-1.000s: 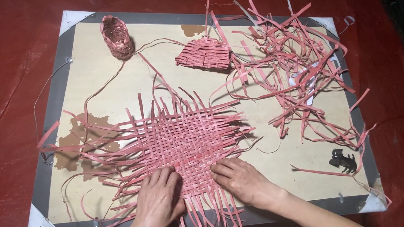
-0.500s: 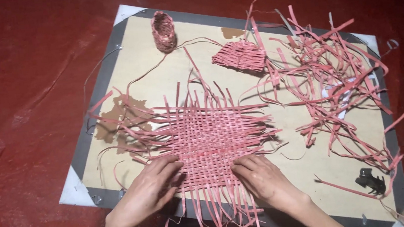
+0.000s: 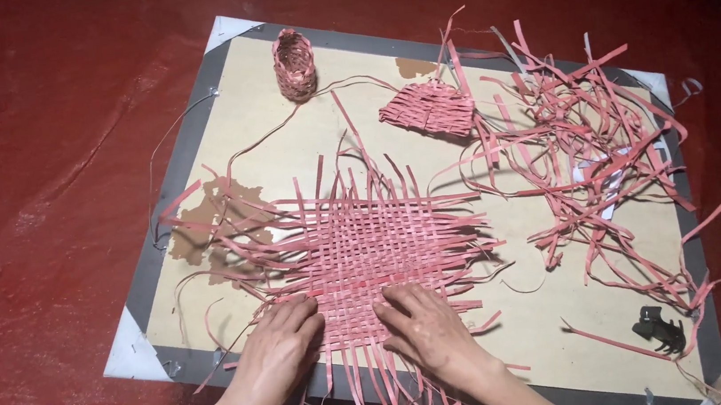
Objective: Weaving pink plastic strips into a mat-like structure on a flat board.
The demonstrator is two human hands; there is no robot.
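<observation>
Left hand [image 3: 273,350]: fingers spread, pressed flat on woven mat's near-left edge.
Right hand [image 3: 427,325]: fingers spread, flat on near-right edge.
Woven mat [image 3: 373,241]: centre of board [image 3: 186,158], loose ends overhanging near rim.
Open room: bare board left; strip pile [image 3: 587,152] crowds right.

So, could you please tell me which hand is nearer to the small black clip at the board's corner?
The right hand: it rests on the woven mat, left of the black clip. The left hand lies farther left still.
</observation>
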